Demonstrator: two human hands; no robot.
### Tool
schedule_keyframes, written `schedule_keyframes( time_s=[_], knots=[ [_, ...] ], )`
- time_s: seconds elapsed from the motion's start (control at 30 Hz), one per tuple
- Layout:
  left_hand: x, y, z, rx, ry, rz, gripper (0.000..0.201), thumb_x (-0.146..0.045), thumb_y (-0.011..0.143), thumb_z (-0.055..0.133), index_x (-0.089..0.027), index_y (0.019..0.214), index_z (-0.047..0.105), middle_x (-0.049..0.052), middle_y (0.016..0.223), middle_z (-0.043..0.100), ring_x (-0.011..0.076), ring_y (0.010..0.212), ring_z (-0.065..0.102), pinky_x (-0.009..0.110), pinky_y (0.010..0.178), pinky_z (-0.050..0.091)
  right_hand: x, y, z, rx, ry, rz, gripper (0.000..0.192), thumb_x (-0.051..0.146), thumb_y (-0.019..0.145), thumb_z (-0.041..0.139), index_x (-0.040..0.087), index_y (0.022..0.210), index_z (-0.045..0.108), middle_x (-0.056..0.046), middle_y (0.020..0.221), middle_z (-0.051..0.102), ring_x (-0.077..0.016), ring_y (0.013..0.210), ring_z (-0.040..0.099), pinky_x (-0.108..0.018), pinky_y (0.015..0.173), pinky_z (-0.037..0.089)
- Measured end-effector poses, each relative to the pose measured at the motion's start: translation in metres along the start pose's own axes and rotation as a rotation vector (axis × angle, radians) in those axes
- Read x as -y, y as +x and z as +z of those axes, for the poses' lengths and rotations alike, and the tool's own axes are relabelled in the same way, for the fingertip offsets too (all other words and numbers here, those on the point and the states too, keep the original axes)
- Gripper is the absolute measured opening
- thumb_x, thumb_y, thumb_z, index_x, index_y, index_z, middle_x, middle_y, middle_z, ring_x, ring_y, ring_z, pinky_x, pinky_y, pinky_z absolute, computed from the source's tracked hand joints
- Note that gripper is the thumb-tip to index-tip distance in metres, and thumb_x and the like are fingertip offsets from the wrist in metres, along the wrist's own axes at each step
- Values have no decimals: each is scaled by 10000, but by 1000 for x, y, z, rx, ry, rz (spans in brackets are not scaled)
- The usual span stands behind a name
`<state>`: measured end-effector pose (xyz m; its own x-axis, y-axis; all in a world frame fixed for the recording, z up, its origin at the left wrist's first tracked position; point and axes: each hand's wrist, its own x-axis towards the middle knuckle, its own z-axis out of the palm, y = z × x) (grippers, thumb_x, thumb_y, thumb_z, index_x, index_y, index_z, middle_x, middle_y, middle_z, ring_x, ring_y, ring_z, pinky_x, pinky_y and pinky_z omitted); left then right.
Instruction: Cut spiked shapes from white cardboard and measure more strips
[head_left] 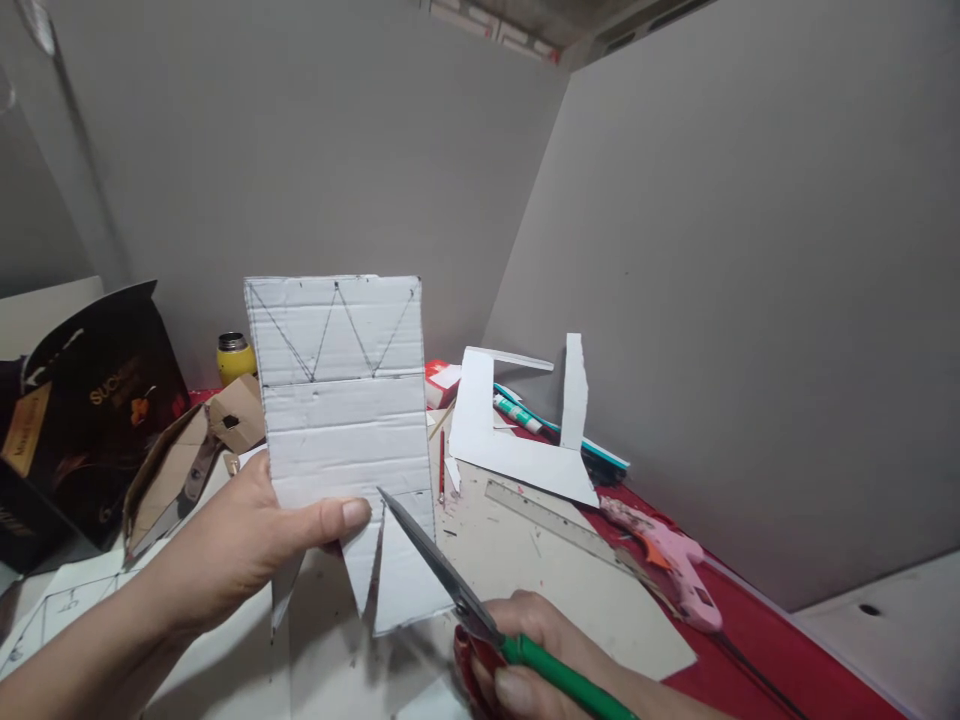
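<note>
We count one white cardboard panel (341, 400), held upright above the near middle of the surface (757, 640). Its top band bears pencilled zigzag lines; its lower edge is cut into pointed strips, of which we see three. Our left hand (240, 545) has its grip clamped on the panel's lower left part, thumb pressed across the front face.

One pair of scissors (450, 585), green-handled, sits in our right hand (525, 650), whose grip is closed around the handles near the front edge of the surface. The blades stand together and point up-left, the tip lying against the panel's lower edge between two of the strips.

Elsewhere on the surface:
- One white cardboard offcut (517, 430), U-shaped, standing towards the back right.
- One clear ruler (547, 520), lying flat on a grey board (525, 570) just right of the panel.
- One pink glue gun (671, 565), at the right edge, on the red covering.
- One glue stick (516, 412), behind the offcut.
- One red pencil (442, 465), just right of the panel.
- One yellow flask (235, 357), at the back, left of the panel.
- One dark printed bag (82, 420), at the left edge.
- One brown cardboard piece (187, 450), beside the bag, with a second pair of scissors (187, 490) resting against it.
</note>
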<state>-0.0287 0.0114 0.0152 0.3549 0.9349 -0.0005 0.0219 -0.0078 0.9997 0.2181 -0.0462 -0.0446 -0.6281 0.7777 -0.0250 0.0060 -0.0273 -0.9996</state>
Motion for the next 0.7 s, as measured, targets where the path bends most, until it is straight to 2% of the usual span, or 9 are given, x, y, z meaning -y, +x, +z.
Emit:
schedule_keyframes(
  time_s=[0.17, 0.37, 0.53, 0.7],
  knots=[
    [-6, -2, -1, -4, 12, 33, 455, -287, 672, 796, -272, 1121, 727, 53, 1044, 756, 301, 889, 696, 379, 797, 564, 0, -1, -2, 15, -26, -7, 513, 668, 793, 545, 186, 669, 419, 45, 587, 313, -86, 547, 267, -243, 484, 221],
    [-10, -3, -5, 41, 6, 60, 461, -208, 651, 807, -260, 1105, 736, 50, 1172, 721, 361, 1164, 599, 430, 963, 500, -4, -4, -5, 39, -85, 6, 501, 648, 807, 531, 199, 648, 376, 42, 566, 354, -78, 529, 299, -233, 478, 245],
    [-15, -3, -8, 47, 13, 25, 479, -201, 637, 817, -265, 1104, 734, 46, 1164, 726, 363, 1163, 603, 432, 958, 508, -7, -6, -8, 60, -111, 12, 484, 622, 815, 534, 192, 651, 381, 44, 559, 353, -75, 524, 304, -231, 473, 237],
    [-14, -3, -9, 45, 8, 32, 490, -191, 646, 808, -263, 1124, 725, 42, 1154, 730, 358, 1160, 606, 421, 955, 510, -9, -4, -15, 144, -121, 69, 477, 621, 841, 515, 182, 692, 403, 40, 600, 343, -84, 548, 290, -222, 480, 248]
  ],
)
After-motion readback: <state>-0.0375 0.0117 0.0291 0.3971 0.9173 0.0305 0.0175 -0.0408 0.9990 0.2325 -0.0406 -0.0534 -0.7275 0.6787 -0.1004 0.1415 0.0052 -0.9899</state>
